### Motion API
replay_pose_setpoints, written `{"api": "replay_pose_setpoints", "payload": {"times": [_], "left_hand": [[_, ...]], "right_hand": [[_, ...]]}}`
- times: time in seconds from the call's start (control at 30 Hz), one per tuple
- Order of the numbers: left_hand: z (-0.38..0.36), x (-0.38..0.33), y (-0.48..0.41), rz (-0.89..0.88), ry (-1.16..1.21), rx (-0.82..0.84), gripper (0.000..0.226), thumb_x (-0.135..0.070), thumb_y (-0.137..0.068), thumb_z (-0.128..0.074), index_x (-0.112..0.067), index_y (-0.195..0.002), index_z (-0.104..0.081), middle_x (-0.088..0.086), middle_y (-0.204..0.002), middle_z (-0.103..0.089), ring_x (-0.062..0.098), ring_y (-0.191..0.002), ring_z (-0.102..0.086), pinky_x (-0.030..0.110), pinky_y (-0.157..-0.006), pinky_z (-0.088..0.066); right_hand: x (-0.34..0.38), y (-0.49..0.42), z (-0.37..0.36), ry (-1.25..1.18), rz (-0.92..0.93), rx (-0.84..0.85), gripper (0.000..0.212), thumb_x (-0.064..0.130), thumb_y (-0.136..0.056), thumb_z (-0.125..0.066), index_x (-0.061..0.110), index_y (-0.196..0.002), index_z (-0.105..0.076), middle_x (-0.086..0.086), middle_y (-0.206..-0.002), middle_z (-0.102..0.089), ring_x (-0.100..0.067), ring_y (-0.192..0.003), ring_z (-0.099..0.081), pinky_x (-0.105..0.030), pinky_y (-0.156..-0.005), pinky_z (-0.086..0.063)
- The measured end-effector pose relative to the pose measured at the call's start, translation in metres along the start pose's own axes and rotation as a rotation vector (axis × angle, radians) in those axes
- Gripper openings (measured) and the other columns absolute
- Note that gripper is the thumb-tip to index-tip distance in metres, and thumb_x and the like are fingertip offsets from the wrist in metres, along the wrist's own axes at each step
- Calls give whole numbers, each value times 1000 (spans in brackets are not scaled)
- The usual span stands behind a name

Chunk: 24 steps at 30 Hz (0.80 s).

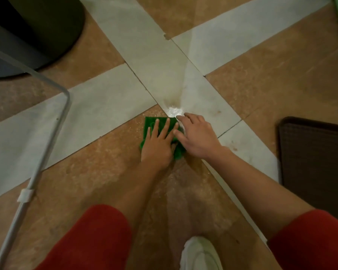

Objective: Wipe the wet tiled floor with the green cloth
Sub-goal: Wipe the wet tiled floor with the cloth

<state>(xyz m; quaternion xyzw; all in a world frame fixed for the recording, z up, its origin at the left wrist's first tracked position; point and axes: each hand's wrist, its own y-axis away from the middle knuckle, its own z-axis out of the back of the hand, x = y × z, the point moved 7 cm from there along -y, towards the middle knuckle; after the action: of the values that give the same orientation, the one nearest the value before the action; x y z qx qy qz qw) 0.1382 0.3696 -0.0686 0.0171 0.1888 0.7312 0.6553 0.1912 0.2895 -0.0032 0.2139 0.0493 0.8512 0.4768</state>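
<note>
The left hand [158, 145] lies flat on the green cloth [150, 121], palm down, with its fingers straight and spread, pressing the cloth to the floor. The right hand [197, 137] sits just beside it at the cloth's right edge, its fingers loosely bent and the thumb touching the cloth; I cannot tell whether it pinches the edge or only rests there. Both forearms are bare and come out of red sleeves [98, 240] at the bottom of the view.

The cloth is bunched under the two hands and lies on a brown tile of the floor [105, 172], close to where pale tile strips cross. Just beyond the right hand's fingertips a wet patch [174, 111] shines on the pale tile.

A white shoe [200, 254] stands on the brown tile between the arms. To the left a bent grey metal tube [47, 137] runs across the floor, and behind it, at the top left, stands a dark round container [37, 26]. A dark brown mat [316, 152] lies at the right edge, well apart from the cloth.
</note>
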Motion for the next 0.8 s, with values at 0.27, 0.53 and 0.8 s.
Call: {"api": "replay_pose_setpoints", "payload": {"times": [0.27,0.53,0.8], "left_hand": [[20,56,-43,126,-8,-53,56,-46,-98,-17,-33,-146,11,-3,-156,9,27,-142,14,42,-114,6],[23,22,-71,-24,-76,-34,59,-43,-99,-22,-29,-148,8,-2,-157,7,26,-143,12,39,-114,7],[41,28,-123,246,77,-123,58,-42,-100,-22,-23,-149,3,2,-158,3,30,-144,9,44,-115,4]], "right_hand": [[-37,-18,-2,-52,-18,-25,53,40,-97,-39,22,-146,-30,-4,-154,-26,-22,-141,-20,-38,-112,-19],[-44,-46,4,-111,-38,-54,53,40,-97,-40,21,-145,-32,-5,-154,-26,-23,-142,-19,-39,-114,-18],[-53,-53,14,-98,-48,-81,52,39,-97,-39,20,-145,-31,-5,-154,-27,-24,-140,-21,-38,-112,-20]]}}
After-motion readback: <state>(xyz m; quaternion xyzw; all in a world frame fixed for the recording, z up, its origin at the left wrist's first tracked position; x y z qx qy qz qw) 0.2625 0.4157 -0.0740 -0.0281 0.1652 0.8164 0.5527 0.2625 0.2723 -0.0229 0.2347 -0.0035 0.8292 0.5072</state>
